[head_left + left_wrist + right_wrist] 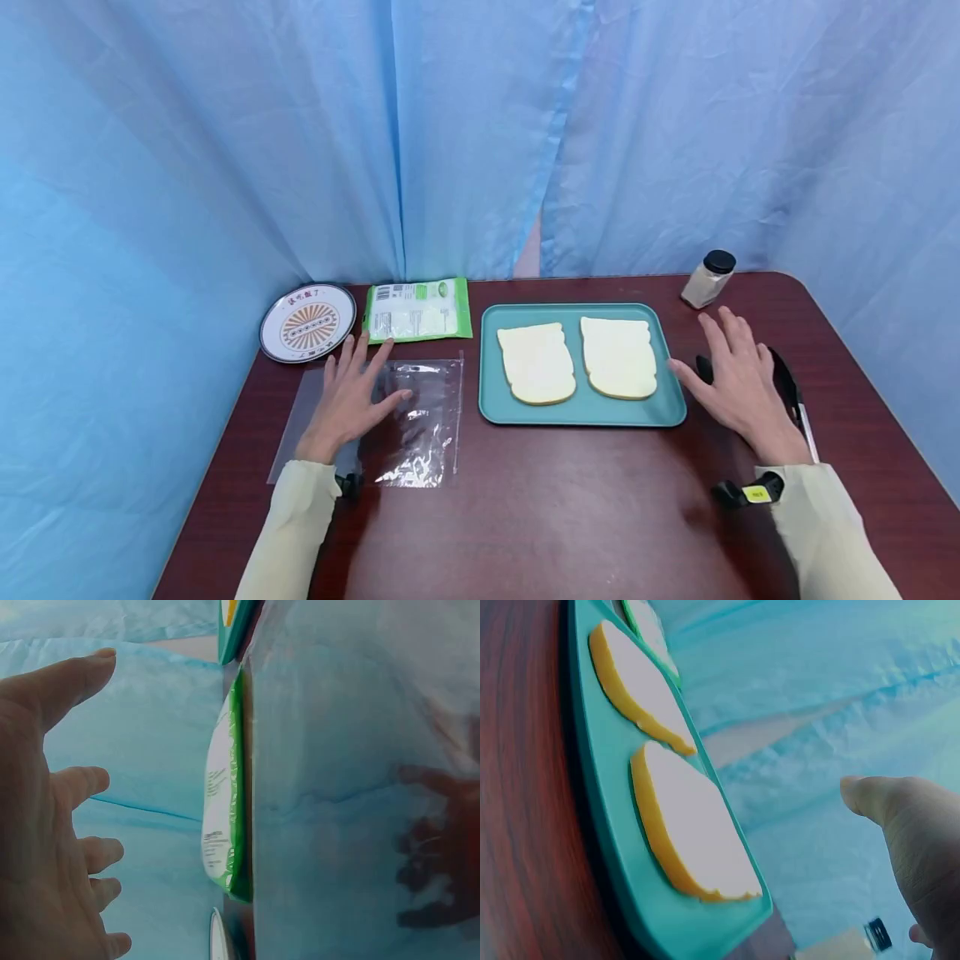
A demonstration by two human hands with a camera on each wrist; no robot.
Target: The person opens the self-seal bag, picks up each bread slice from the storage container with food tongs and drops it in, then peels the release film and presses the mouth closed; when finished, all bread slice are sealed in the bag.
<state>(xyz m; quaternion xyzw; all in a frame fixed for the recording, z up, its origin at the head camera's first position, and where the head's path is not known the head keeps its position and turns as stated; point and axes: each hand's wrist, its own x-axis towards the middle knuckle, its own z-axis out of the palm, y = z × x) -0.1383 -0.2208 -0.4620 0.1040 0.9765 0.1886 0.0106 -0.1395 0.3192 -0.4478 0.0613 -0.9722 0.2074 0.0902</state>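
Two slices of bread lie side by side on a teal tray (585, 417), the left slice (537, 364) and the right slice (619, 358). My left hand (348, 408), fingers spread, hovers over a clear plastic bag (423, 425); its gap above the table shows in the left wrist view. A green and white packet (417, 310) lies just beyond its fingertips. My right hand (738, 392) is held beside the tray's right edge, fingers extended and holding nothing. Partly hidden under it is a black utensil (783, 379) with a metal handle.
A round patterned plate (308, 323) sits at the back left. At the back right stands a jar (708, 279) with a black lid and pale contents. Blue curtains (472, 142) hang behind the dark wooden table (555, 517).
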